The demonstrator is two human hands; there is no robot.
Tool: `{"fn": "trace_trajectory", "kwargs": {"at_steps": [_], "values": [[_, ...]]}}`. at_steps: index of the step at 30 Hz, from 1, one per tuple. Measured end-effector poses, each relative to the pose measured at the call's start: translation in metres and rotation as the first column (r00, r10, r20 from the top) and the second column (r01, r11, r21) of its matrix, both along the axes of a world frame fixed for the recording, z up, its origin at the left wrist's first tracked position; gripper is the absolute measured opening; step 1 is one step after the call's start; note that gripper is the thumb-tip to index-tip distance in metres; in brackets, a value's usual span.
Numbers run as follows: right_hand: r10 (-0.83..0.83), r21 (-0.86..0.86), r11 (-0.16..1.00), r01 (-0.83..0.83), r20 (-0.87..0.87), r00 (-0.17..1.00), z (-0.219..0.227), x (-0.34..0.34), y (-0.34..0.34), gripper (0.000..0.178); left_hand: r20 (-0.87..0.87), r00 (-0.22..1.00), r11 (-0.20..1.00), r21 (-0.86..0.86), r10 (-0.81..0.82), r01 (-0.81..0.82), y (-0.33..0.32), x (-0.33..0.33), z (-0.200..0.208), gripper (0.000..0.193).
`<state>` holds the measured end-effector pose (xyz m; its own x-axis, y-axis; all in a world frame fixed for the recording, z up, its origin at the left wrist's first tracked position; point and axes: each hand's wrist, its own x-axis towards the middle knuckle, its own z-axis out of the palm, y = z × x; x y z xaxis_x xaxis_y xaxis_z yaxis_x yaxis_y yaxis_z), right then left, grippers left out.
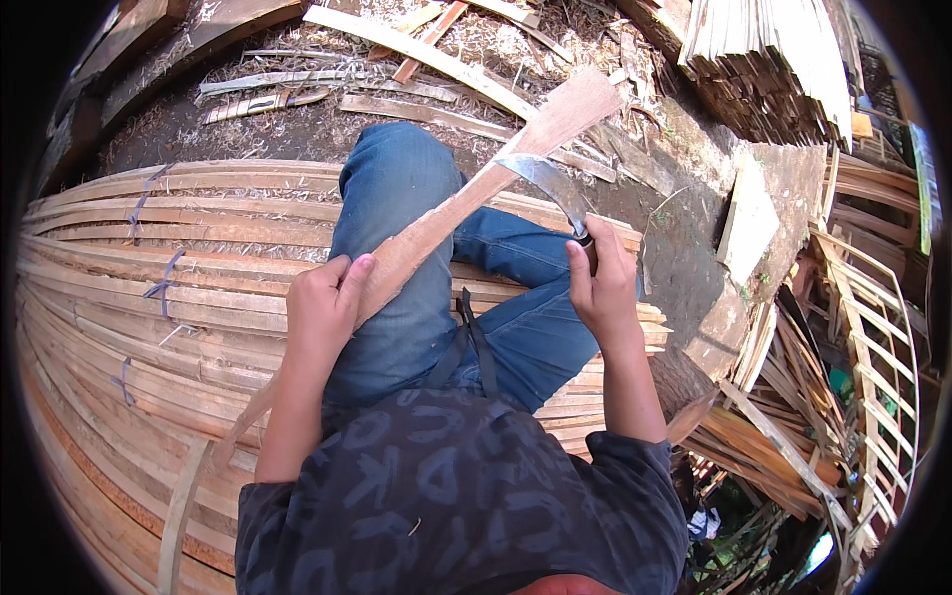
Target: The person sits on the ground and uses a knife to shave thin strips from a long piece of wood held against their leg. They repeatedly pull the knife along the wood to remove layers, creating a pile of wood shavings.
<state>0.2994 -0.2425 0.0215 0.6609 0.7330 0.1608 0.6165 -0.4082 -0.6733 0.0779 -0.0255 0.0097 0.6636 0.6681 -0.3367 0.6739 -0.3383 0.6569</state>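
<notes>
A long, thin wooden slat point(451, 203) lies slantwise over my left thigh, its broad end up and to the right. My left hand point(322, 297) grips its lower part, thumb on top. In my right hand point(607, 273) is a curved knife point(550, 183) with a dark handle, fingers wrapped round it. The hooked steel blade reaches up and left to the slat and appears to touch its face or edge just below the broad end. Behind my left forearm the slat's tail runs on toward the lower left.
Tied bundles of long strips point(178, 288) lie beneath my legs and to the left. Shavings and loose strips point(426, 114) litter the ground ahead. A tall stack of thin boards point(769, 74) stands at the far right. A slatted wooden frame point(873, 367) and scrap wood are on the right.
</notes>
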Motion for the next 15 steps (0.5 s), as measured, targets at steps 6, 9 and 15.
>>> {"fn": "trace_trajectory", "kwargs": {"at_steps": [6, 9, 15], "values": [[0.161, -0.182, 0.977, -0.110, 0.294, 0.942, -0.014, 0.021, 0.014, 0.027, 0.112, 0.993, 0.992, -0.124, 0.030, -0.016, 0.011, -0.006, -0.007, 0.050], [0.181, -0.214, 0.972, -0.098, 0.411, 0.893, -0.018, 0.052, 0.015, 0.026, 0.120, 0.992, 0.985, -0.172, 0.040, -0.019, 0.013, -0.002, -0.006, 0.049], [-0.215, -0.145, 0.943, 0.299, 0.421, 0.881, -0.013, 0.104, -0.003, 0.020, 0.117, 0.992, 0.977, -0.211, 0.052, -0.026, 0.015, -0.004, -0.008, 0.051]]}}
